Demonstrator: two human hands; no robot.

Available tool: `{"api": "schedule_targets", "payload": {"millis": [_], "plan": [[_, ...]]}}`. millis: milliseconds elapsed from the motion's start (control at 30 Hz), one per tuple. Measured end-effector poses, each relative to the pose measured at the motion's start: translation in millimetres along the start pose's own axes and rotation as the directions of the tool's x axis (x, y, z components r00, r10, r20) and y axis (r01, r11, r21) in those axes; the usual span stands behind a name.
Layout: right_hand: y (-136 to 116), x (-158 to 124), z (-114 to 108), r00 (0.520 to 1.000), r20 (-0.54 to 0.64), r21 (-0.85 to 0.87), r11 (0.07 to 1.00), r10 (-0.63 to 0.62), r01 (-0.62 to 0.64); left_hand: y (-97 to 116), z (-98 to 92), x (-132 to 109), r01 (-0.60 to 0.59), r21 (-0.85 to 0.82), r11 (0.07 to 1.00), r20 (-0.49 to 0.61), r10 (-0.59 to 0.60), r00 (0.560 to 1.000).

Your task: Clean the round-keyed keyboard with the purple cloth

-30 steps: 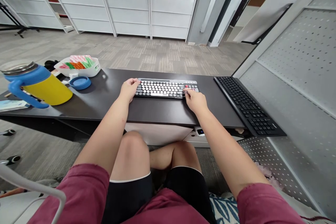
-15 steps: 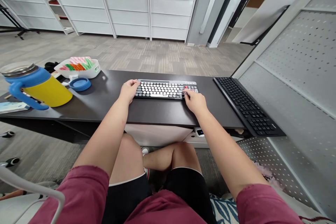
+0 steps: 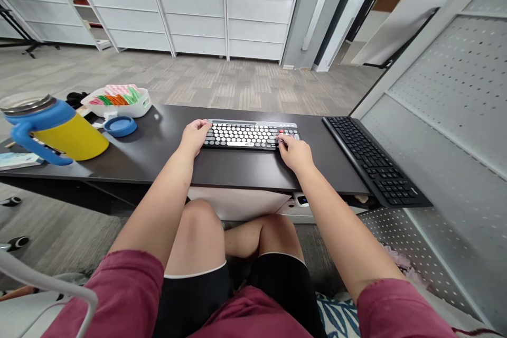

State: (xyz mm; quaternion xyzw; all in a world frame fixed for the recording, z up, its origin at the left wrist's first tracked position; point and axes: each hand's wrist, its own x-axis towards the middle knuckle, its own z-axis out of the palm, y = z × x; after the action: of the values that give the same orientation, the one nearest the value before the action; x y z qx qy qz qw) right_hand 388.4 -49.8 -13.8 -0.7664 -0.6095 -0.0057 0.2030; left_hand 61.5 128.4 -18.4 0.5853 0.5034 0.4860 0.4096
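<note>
A compact keyboard (image 3: 241, 133) with round white and grey keys and one red key lies flat on the dark desk. My left hand (image 3: 195, 136) is closed on its left end, thumb and fingers at the edge. Over the right part of the keys rests my right hand (image 3: 293, 152), its fingers curled and pressed together at the surface. Whatever is between those fingertips, if anything, is too small to make out. Some keys at the right end are covered by this hand.
A longer black keyboard (image 3: 372, 161) lies along the desk's right side, beside a perforated white panel (image 3: 455, 74). To the left stand a yellow and blue mug (image 3: 75, 134), a blue lid (image 3: 120, 127) and a white basket (image 3: 138, 110) of colourful items. The dark desk (image 3: 245, 169) spans the front.
Both hands and the keyboard keep their places. Below the desk, my left knee has shifted slightly to the right, hiding the shoe that was visible.
</note>
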Motion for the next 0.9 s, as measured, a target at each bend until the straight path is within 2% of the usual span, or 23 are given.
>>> {"api": "schedule_targets", "payload": {"millis": [600,900], "plan": [[-0.1,0.7,-1.8,1.0,0.004,0.019,1.0,0.016,-0.016,2.3,0.2,-2.5,-0.037,0.076,0.996,0.03,0.034,0.999],[1.2,0.5,-1.4,1.0,0.002,0.057,0.998,0.022,-0.022,6.2,-1.5,-5.2,-0.012,0.084,0.996,0.035,0.009,0.999]]}}
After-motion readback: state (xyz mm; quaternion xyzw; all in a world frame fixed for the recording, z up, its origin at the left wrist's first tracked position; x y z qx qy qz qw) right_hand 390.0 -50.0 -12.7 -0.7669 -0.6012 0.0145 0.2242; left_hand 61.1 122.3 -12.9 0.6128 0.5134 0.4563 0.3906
